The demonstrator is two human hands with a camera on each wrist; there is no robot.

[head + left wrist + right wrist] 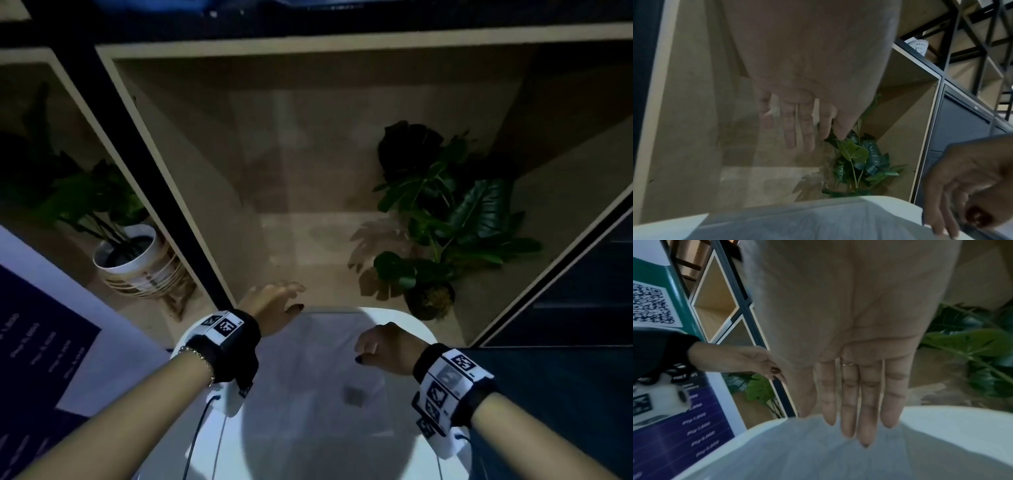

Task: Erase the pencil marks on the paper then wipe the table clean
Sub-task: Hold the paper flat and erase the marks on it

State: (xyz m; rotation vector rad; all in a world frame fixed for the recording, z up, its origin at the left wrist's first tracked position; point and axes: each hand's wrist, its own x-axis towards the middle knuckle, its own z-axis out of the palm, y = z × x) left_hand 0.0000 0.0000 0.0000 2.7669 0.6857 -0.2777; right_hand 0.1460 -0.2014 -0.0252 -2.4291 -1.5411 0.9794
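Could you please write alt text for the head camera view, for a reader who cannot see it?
Two empty hands, left hand and right hand, hover over a white table with an eraser on it, potted plants beyond.

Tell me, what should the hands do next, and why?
Probably bring the right hand down to pick up the small grey square lying on the paper; it may be the eraser, though it is too dim to tell. Both hands hold nothing: the left hand hovers open at the paper's far edge, the right above the sheet.
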